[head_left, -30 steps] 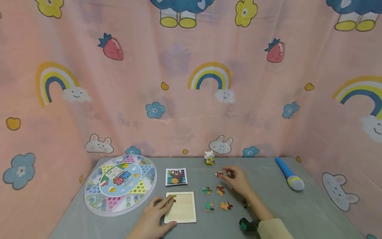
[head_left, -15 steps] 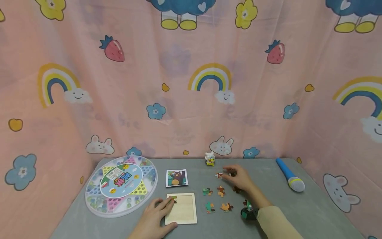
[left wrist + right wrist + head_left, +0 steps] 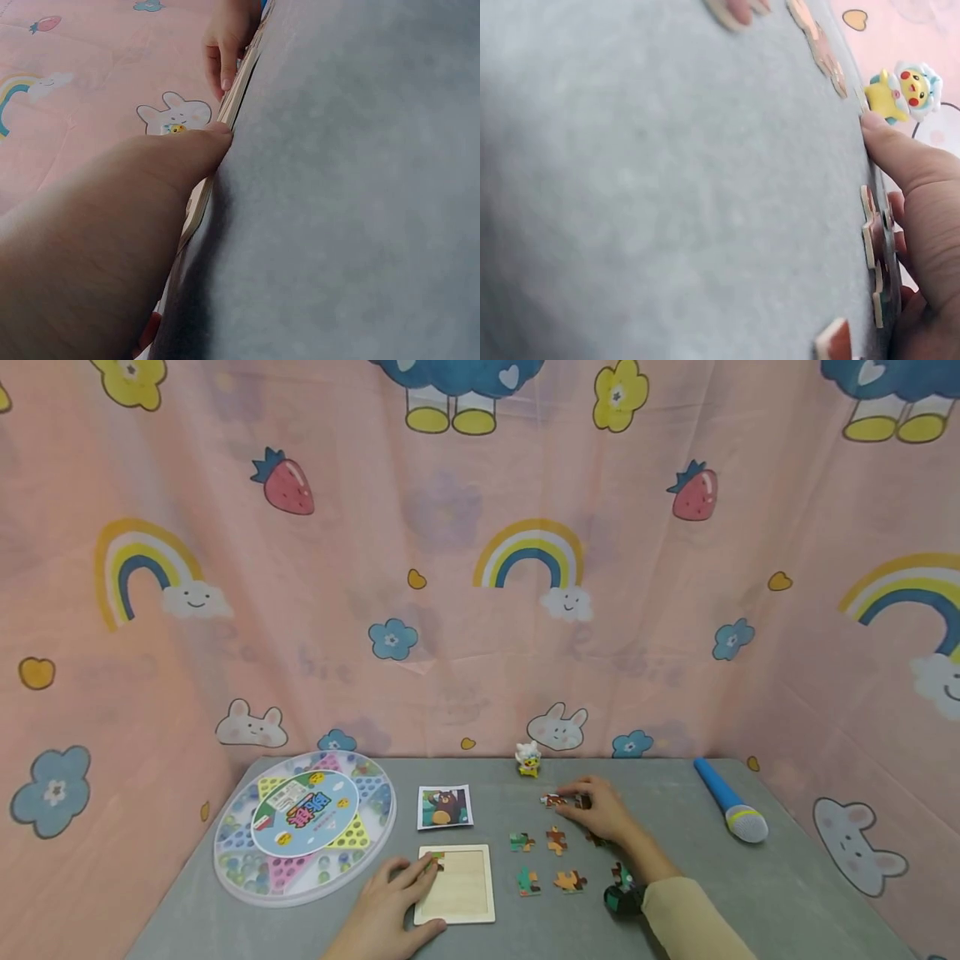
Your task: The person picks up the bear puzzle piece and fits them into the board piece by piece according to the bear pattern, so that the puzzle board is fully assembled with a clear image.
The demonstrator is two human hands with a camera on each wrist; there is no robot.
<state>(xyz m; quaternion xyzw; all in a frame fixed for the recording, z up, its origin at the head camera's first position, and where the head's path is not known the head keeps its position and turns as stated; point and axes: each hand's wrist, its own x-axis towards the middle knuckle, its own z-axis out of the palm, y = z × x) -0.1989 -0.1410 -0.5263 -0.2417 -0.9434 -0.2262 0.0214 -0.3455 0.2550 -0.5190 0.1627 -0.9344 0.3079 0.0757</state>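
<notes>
- Chinese checkers board, left of frame: round, clear-edged, marbles in patches between pastel star points. Its oval centre label bears large red and blue characters that look Chinese, too small to read surely; beside them a whitish patch of fine print, illegible, and small yellow faces.
- Picture card, just left of centre, lower half: brown bear on a dark green ground, white border.
- Wooden puzzle tray, lower centre, directly below the card. One puzzle piece, green and brown, sits in its upper-left corner.
- Left hand, bottom of frame: fingers laid on the tray's left side, fingertips at that corner piece; thumb well spread from them, on the tray's lower edge. Grip wide.
- Right hand, right of centre: thumb and index narrowly apart at a red-brown and white puzzle piece, fingertips touching it; cannot tell whether it is pinched.
- Loose puzzle pieces in green, orange and brown lie right of the tray, some partly behind the right hand and forearm.
- Pikachu figurine, white hood, red cheeks; upper right in the right wrist view.
- Blue toy microphone, right of frame, grey head lowermost, yellow ring.
</notes>
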